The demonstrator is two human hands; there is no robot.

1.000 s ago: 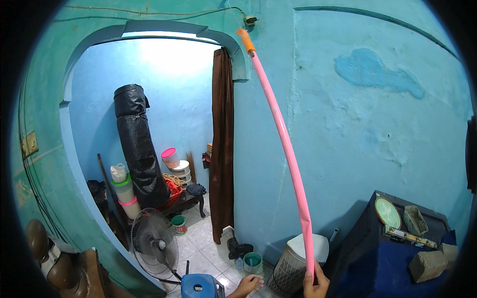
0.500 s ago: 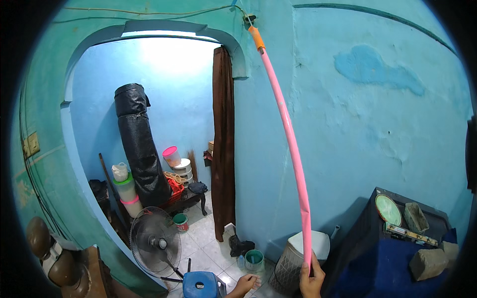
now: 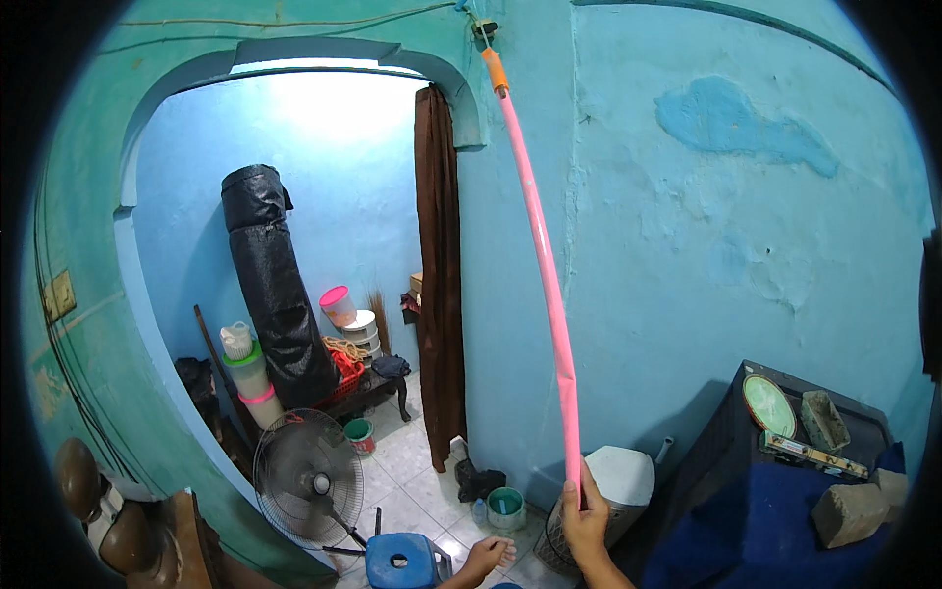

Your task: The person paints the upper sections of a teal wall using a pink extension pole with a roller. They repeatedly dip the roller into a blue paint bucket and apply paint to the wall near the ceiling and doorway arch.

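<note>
My right hand (image 3: 586, 512) is wrapped round the lower end of a long pink pole (image 3: 543, 236). The pole leans up and slightly left across the blue wall. An orange wrap (image 3: 494, 71) covers its top, and a thin light piece extends beyond it. That end overlaps a small dark fixture (image 3: 485, 31) high on the wall; I cannot tell whether they touch. My left hand (image 3: 490, 558) is low, near the blue stool (image 3: 400, 560), with its fingers loosely apart and nothing visible in them.
A standing fan (image 3: 309, 481) is left of the stool. A brown curtain (image 3: 439, 275) hangs beside the doorway. A lidded basket (image 3: 623, 476) and a dark cabinet (image 3: 702, 471) bearing loose blocks stand right. A green bucket (image 3: 506, 507) sits on the tiles. A cable (image 3: 285, 24) runs above the doorway.
My right hand has moved left and up a little, bringing the pole's lower end left. Its orange top has shifted slightly up and left. The view has also shifted slightly.
</note>
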